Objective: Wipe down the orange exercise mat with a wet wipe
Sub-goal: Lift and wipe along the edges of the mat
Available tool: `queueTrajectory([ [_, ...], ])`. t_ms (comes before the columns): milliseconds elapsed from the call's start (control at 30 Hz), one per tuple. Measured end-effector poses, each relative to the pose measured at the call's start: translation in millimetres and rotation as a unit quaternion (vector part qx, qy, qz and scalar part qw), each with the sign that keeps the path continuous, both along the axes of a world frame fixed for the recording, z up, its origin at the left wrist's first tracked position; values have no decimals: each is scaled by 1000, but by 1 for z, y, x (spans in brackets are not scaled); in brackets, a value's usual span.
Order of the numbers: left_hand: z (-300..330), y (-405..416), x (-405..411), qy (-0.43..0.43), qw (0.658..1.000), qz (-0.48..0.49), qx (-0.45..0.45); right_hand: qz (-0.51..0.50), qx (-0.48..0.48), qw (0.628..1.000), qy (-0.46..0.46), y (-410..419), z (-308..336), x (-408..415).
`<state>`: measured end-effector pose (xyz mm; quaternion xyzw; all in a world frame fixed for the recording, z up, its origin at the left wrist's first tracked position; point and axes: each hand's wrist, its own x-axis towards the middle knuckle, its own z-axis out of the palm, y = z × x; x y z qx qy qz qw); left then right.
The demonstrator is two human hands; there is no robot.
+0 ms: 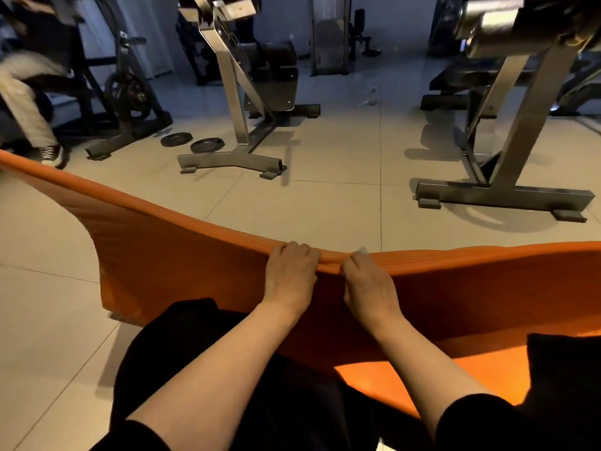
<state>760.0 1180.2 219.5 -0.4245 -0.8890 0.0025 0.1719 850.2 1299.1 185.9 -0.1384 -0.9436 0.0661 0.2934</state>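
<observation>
Orange exercise mat (182, 255), a soft foam sheet, is lifted off the pale tiled floor (325, 203) along its far edge, so that it stands up like a curved wall across the person's lap; its left end sags down toward the tiles, and a lit strip of it lies flat lower right. Both hands grip that raised top edge side by side, nearly touching. Left hand (291, 271) has its fingers curled over the rim, knuckles up. Right hand (367, 283) pinches the rim the same way, and a small pale scrap, likely the wet wipe (363, 250), peeks out above its fingers. Black sleeves and dark clothing fill the bottom of the view. Beyond the mat stand grey steel gym machine frames (240, 125), two round black weight plates (192, 143) lying flat on the floor, and at far left another person's leg with a dark sneaker (52, 155).
</observation>
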Motion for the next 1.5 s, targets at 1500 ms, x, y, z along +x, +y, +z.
queueTrajectory([
  [1500, 44, 7, -20, -28, 998, 57, 5, 41, -258, 960, 98, -23, 41, -45],
])
